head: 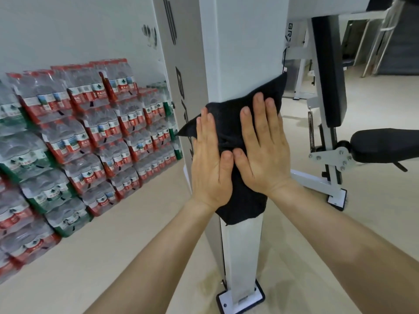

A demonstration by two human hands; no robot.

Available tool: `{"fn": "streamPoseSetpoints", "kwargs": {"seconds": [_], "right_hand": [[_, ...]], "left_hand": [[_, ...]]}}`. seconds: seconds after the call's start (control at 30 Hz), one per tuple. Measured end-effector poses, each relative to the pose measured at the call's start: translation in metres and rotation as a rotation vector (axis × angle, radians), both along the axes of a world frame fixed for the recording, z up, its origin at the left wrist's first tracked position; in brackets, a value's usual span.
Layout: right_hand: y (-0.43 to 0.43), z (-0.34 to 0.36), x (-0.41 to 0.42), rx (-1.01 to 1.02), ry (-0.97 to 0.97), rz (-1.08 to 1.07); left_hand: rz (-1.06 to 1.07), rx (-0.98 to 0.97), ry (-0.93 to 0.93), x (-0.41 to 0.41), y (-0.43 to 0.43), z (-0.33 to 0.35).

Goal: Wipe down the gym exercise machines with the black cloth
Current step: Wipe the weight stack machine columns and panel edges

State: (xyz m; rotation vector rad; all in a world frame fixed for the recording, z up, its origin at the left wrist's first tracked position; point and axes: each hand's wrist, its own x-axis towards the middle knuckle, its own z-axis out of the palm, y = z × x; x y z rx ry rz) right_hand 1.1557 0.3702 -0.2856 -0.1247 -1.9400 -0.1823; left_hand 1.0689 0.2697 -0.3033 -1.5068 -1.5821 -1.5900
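Both hands, the left hand (209, 164) and right hand (264, 147), are pressing flat, fingers straight, against the cloth (240, 196), which is lying wrapped around the machine's white post (242, 53).

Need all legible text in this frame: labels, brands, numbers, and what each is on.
"BR": running vertically on the white frame at upper right; the rest is cut off.
"B" and further outlined letters: running vertically on the grey side panel; the lower letters are distorted and partly behind the black cloth, so not readable in full.
"农夫山泉": red labels on the water bottle packs.
Smaller print on the bottle labels: too blurred to read.
No numbers legible.
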Motion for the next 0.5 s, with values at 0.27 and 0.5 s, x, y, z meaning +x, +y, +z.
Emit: {"fn": "streamPoseSetpoints", "kwargs": {"seconds": [0.27, 0.5], "right_hand": [[-0.003, -0.003, -0.006, -0.068, 0.077, 0.035], [0.002, -0.060, -0.006, -0.049, 0.095, 0.036]], "left_hand": [[0.020, 0.084, -0.020, 0.004, 0.007, -0.005], [0.140, 0.049, -0.017, 0.011, 0.006, -0.047]]}}
